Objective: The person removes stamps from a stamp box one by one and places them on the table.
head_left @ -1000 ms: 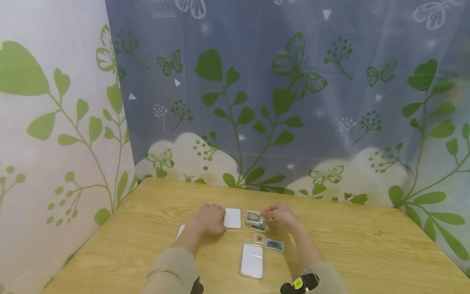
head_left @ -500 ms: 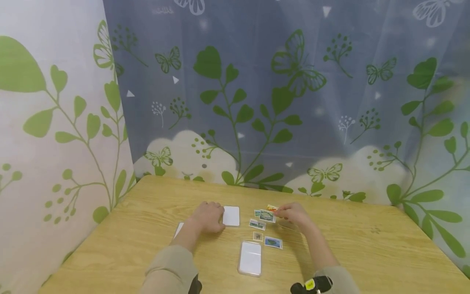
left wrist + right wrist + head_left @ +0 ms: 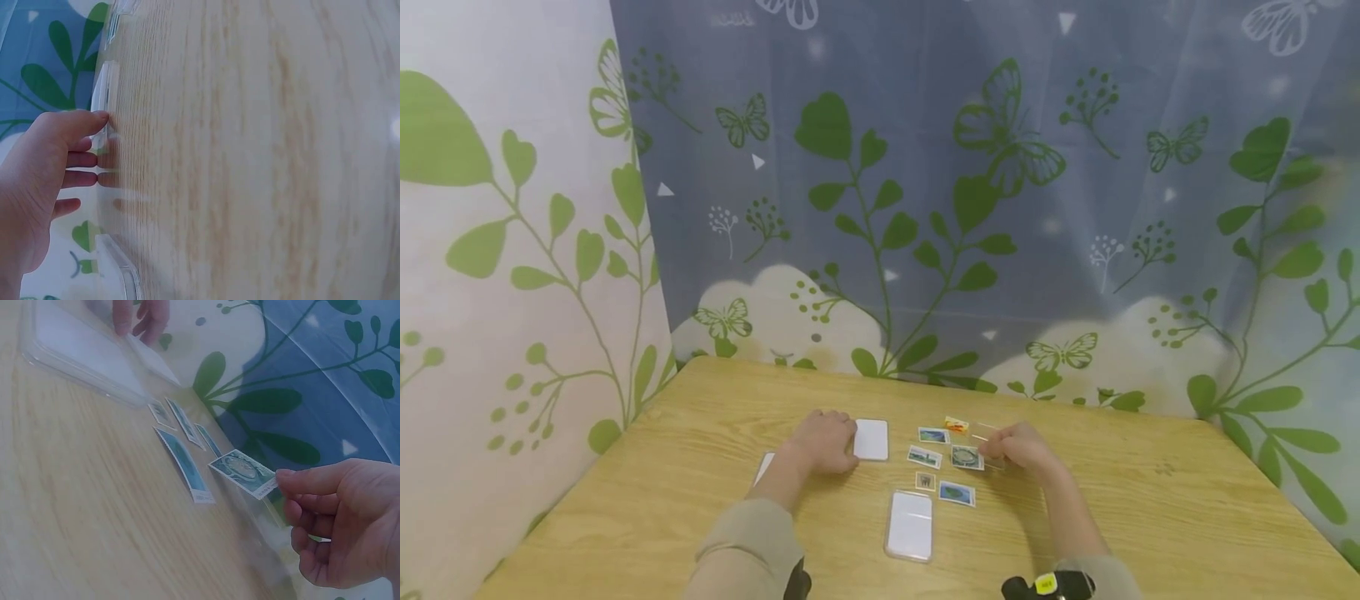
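My right hand (image 3: 1022,450) pinches a postage stamp (image 3: 245,472) with a grey-green oval design, between thumb and index finger by its right edge. It is held tilted, close over the table, beside the other stamps. Those are a blue-green stamp (image 3: 933,435), a red-yellow one (image 3: 956,425), a landscape one (image 3: 924,457), a small brownish one (image 3: 925,481) and a blue one (image 3: 957,493). My left hand (image 3: 823,443) rests on the table with fingers relaxed, the thumb touching the edge of a flat clear case with a white face (image 3: 103,94).
Nearest me lies another clear case with a white insert (image 3: 910,527). A third white-faced case (image 3: 764,465) is partly hidden behind my left forearm. Thin transparent pieces (image 3: 988,432) lie by my right hand. A patterned curtain (image 3: 880,208) hangs behind the wooden table (image 3: 1120,500).
My right hand has carried the oval-design stamp rightward and lower, uncovering the blue-green and red-yellow stamps behind it. The left hand has stayed beside the white-faced case.
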Tool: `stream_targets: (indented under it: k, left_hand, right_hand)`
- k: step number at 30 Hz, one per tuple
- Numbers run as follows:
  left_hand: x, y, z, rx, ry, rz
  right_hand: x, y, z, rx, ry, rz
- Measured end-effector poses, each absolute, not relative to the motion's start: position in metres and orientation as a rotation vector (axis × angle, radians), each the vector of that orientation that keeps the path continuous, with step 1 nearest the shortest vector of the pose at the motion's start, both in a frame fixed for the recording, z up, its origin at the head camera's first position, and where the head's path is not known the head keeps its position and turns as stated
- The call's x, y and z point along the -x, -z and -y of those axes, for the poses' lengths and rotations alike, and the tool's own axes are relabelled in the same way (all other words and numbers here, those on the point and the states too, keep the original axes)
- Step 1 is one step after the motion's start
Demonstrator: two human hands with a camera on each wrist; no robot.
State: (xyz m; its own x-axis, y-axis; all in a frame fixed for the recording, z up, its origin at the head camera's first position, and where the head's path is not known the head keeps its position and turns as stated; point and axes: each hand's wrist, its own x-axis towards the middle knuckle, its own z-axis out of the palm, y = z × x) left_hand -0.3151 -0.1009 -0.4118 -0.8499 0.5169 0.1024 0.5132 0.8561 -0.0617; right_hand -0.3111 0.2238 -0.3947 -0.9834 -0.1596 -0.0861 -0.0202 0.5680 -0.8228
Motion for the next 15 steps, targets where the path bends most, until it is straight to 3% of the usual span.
stream_targets:
  k: [15]
  left_hand:
    - [0.312,0.407,0.099,0.803,-0.049,2.936]
  right_hand:
    - [0.303,0.408,-0.231,0.117,1.311,-2.718]
